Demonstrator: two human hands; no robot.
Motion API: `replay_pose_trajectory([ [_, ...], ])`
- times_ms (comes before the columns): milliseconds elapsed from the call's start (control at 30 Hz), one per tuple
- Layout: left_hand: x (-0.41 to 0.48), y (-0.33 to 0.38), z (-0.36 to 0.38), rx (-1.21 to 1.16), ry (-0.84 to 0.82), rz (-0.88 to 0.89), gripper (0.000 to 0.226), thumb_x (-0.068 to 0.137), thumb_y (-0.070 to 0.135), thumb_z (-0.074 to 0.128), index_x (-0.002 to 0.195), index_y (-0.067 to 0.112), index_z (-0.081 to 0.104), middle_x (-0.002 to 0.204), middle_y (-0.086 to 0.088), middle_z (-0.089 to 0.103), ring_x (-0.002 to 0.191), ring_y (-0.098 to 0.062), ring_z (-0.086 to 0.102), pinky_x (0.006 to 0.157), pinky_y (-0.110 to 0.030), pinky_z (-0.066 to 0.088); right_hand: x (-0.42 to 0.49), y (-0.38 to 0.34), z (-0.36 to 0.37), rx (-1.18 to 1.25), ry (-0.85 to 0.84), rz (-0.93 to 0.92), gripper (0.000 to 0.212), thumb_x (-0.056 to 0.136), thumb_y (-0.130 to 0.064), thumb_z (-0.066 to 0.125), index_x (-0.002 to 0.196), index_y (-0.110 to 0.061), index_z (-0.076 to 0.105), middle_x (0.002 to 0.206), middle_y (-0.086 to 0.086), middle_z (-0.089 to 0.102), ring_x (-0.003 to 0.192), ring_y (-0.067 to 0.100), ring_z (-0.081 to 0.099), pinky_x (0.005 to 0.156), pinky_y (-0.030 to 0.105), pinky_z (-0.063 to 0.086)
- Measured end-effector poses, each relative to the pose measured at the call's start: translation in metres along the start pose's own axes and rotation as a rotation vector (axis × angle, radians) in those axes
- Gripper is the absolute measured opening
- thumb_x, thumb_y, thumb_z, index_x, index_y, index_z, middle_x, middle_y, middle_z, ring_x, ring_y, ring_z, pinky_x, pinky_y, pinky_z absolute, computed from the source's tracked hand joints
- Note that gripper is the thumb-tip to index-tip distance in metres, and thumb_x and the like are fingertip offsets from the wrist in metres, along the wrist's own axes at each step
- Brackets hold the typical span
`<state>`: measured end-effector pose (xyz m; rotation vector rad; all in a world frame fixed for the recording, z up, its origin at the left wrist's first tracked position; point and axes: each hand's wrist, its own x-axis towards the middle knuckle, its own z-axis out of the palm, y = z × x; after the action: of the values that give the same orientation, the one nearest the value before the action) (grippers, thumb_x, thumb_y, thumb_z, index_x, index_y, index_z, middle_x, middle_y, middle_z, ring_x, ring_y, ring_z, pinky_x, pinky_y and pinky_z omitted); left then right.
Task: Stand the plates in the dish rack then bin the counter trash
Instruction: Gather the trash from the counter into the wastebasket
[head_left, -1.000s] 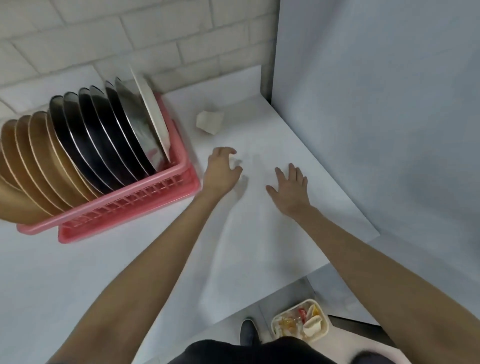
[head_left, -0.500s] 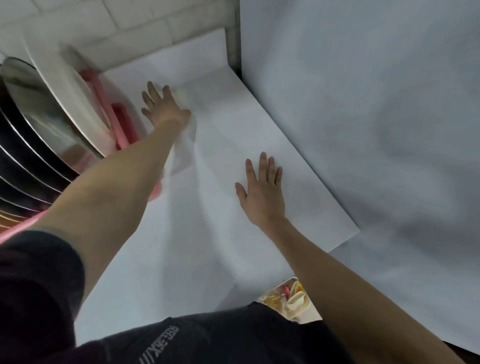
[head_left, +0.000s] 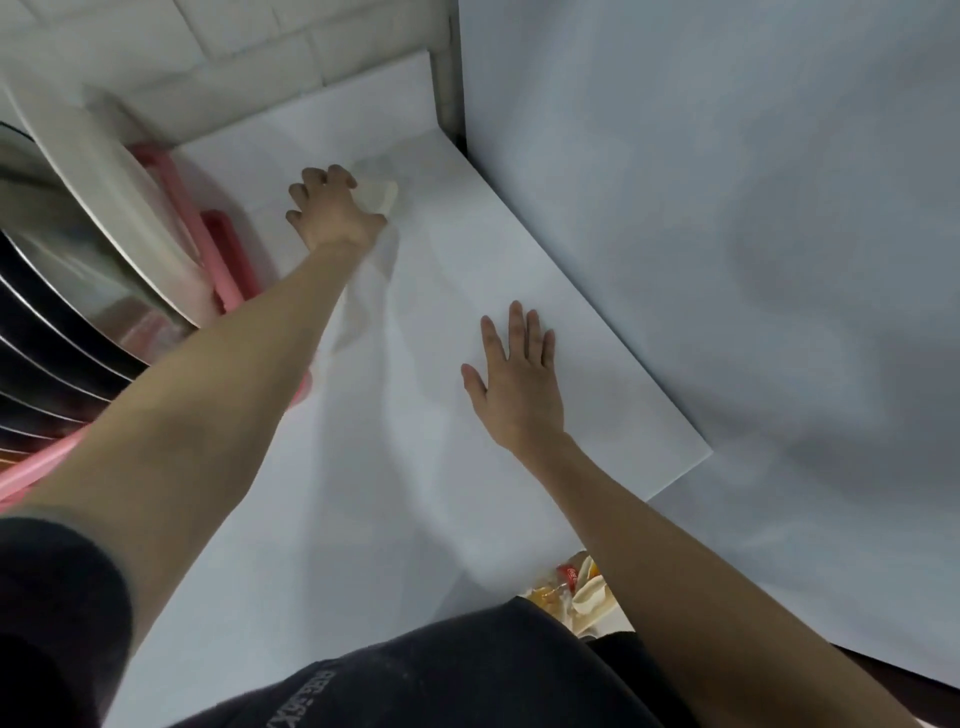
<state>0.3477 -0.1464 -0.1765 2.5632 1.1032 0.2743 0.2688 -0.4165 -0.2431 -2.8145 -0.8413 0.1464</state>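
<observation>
The left hand (head_left: 332, 215) curls its fingers round the crumpled paper (head_left: 383, 195) at the far end of the table (head_left: 467, 249), near the dish rack (head_left: 224, 260) of plates (head_left: 98, 171). The right hand (head_left: 514, 387) lies flat, fingers straight.

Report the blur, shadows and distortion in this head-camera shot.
Head view: motion blur smears the plates and pink dish rack at left; the left hand gripping the white wad is slightly soft; the right hand is sharper; soft light leaves a faint shadow beside the left forearm; wide-angle curves the counter edge.
</observation>
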Motion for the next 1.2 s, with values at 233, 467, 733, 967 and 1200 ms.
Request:
replay_pose_trajectory([
  [233, -0.093, 0.005, 0.009, -0.139, -0.048, 0.173, 0.053, 0.073, 0.027, 0.075, 0.122, 0.021, 0.055, 0.138, -0.005, 0.043, 0.128, -0.029, 0.038, 0.098, -0.040, 0.034, 0.000, 0.005, -0.003, 0.153, 0.038, 0.001, 0.058, 0.101, -0.042, 0.040, 0.152, -0.015, 0.032, 0.163, 0.017, 0.012, 0.151, 0.034, 0.007, 0.123, 0.045, 0.001],
  [467, -0.191, -0.012, -0.002, -0.239, -0.114, 0.431, 0.056, 0.069, 0.027, 0.078, 0.120, 0.020, 0.056, 0.133, -0.001, 0.046, 0.119, -0.027, 0.044, 0.091, -0.038, 0.040, -0.046, 0.005, -0.035, 1.003, 0.072, 0.254, 0.035, 0.102, -0.025, 0.050, 0.130, -0.008, 0.060, 0.138, 0.001, 0.054, 0.131, 0.014, 0.046, 0.098, 0.001, 0.030],
  [733, -0.298, -0.019, -0.022, -0.227, -0.168, 0.636, 0.059, 0.073, 0.037, 0.079, 0.125, 0.022, 0.056, 0.140, -0.001, 0.044, 0.123, -0.024, 0.043, 0.096, -0.036, 0.037, -0.158, 0.005, -0.047, 1.265, 0.013, 0.408, 0.032, 0.096, -0.040, 0.056, 0.112, -0.017, 0.071, 0.111, -0.007, 0.070, 0.102, -0.001, 0.061, 0.085, 0.014, 0.042],
  [967, -0.403, -0.018, -0.038, -0.221, -0.198, 0.684, 0.059, 0.076, 0.053, 0.074, 0.124, 0.022, 0.057, 0.140, 0.001, 0.045, 0.124, -0.021, 0.045, 0.094, -0.032, 0.035, -0.257, 0.017, -0.062, 1.314, 0.087, 0.402, 0.020, 0.094, -0.030, 0.063, 0.087, -0.017, 0.076, 0.082, -0.005, 0.075, 0.085, 0.010, 0.070, 0.083, 0.025, 0.052],
  [1200, -0.502, -0.032, -0.035, -0.251, -0.298, 0.692, 0.067, 0.073, 0.064, 0.061, 0.126, 0.023, 0.055, 0.140, 0.004, 0.044, 0.124, -0.020, 0.045, 0.098, -0.037, 0.038, -0.353, 0.031, -0.053, 1.401, 0.084, 0.482, 0.019, 0.089, -0.020, 0.070, 0.091, -0.001, 0.073, 0.079, 0.011, 0.075, 0.074, 0.017, 0.070, 0.072, 0.027, 0.053],
])
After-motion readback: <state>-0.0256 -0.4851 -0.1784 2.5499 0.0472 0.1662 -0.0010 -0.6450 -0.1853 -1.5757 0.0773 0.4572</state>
